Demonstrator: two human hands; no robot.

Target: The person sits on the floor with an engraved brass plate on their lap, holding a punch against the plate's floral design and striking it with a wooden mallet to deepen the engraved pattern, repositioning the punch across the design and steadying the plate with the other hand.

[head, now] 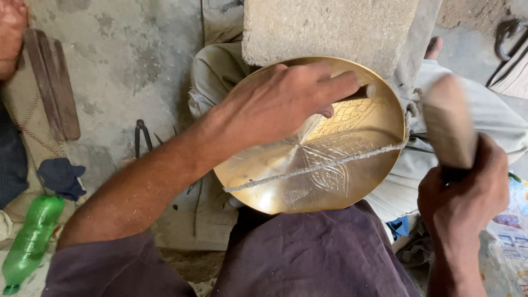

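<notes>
The left hand (286, 102) is seen closed around a dark punch (360, 92), its tip set on the inner face of the brass plate (264, 176) near the upper rim. The right hand (465, 190) is gripped around the handle of a wooden mallet (448, 124), whose head is blurred and held above and to the right of the punch, apart from it. The plate is propped tilted in the lap, its top edge against a stone block (330, 27), and a white cord (313, 168) is stretched across its face from lower left to the right rim. Engraved leaf and lattice patterns (330, 165) are noted on the right half; the left half is largely plain. For a clean mark, it is judged that the punch should be kept steady and its tip seated on the intended line before each blow, that blows should be light and even, and that the plate should be kept pressed against the block so it does not rock. A slipped tip would likely scratch the polished face. Further out, on the concrete floor (126, 66), dark pliers (142, 137), two wooden sticks (52, 82), a blue cloth (61, 177) and a green bottle (30, 242) are recorded at the left. Another person's hand (10, 30) is visible at the upper left corner.
</notes>
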